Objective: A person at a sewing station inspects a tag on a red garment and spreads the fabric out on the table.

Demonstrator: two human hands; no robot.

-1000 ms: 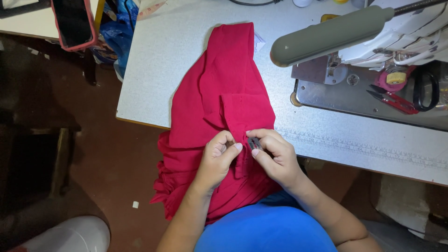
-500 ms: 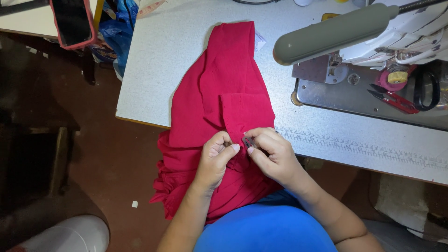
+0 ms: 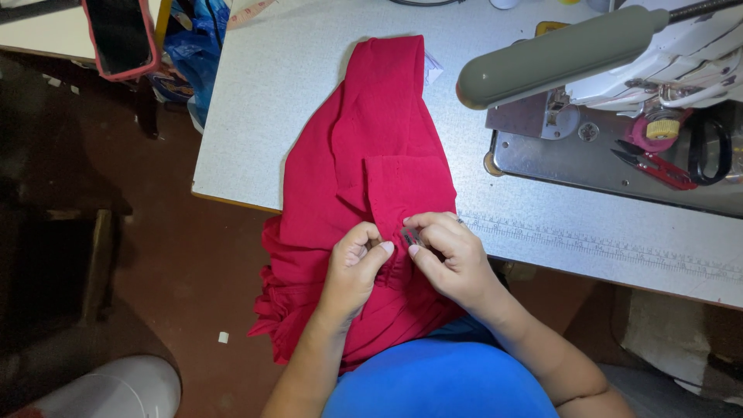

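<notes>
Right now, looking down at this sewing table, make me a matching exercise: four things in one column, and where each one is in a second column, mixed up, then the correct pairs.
Things:
1. red garment
2. red thread snips
3. small dark tool
4. blue plastic bag

Places:
A. pinched in the right hand fingers
B. hanging beside the left edge of the table
C. draped over the near table edge, gripped by the left hand
D. on the metal bed of the sewing machine

Pairs: 1-C, 2-D, 3-A, 4-B
</notes>
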